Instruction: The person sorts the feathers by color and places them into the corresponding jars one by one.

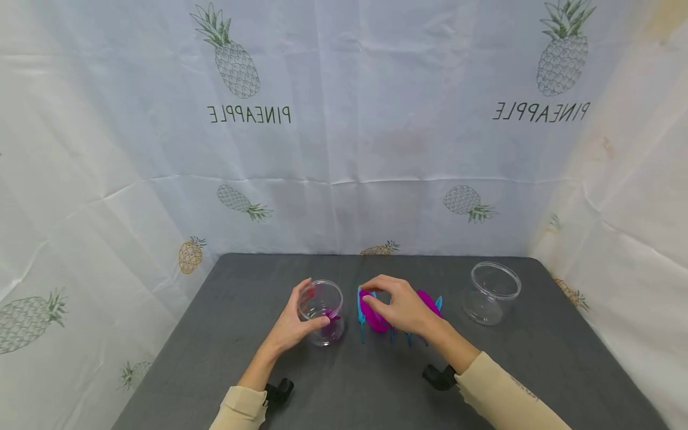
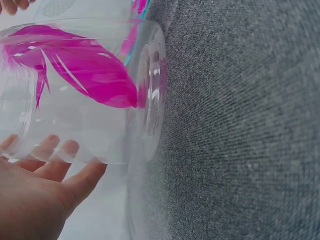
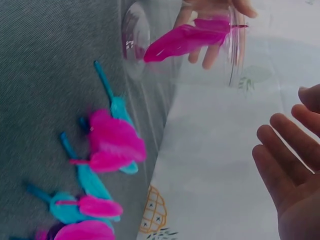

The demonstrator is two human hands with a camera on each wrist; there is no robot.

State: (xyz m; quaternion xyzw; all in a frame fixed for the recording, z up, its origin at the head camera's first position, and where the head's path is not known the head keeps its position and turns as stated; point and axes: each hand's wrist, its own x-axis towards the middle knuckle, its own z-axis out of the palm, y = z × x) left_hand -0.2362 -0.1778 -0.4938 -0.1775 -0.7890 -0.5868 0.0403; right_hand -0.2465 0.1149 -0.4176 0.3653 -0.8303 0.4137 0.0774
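Note:
My left hand (image 1: 290, 327) holds a clear round jar (image 1: 325, 342) upright on the table, thumb at the near side and fingers round the left side. Inside it leans a magenta feather (image 2: 95, 70), plain in the left wrist view. Over several loose feathers hovers my right hand (image 1: 400, 309), its fingers slightly bent. Nothing shows between those fingers in the right wrist view. Beneath it lie magenta feathers (image 3: 117, 142) and blue feathers (image 3: 92, 182), some overlapping; the hand partly hides them in the head view.
A second clear jar (image 1: 486, 301) stands at the right rear of the dark grey table (image 1: 365, 388). White curtains (image 1: 344, 149) printed with pineapples hang behind and at both sides.

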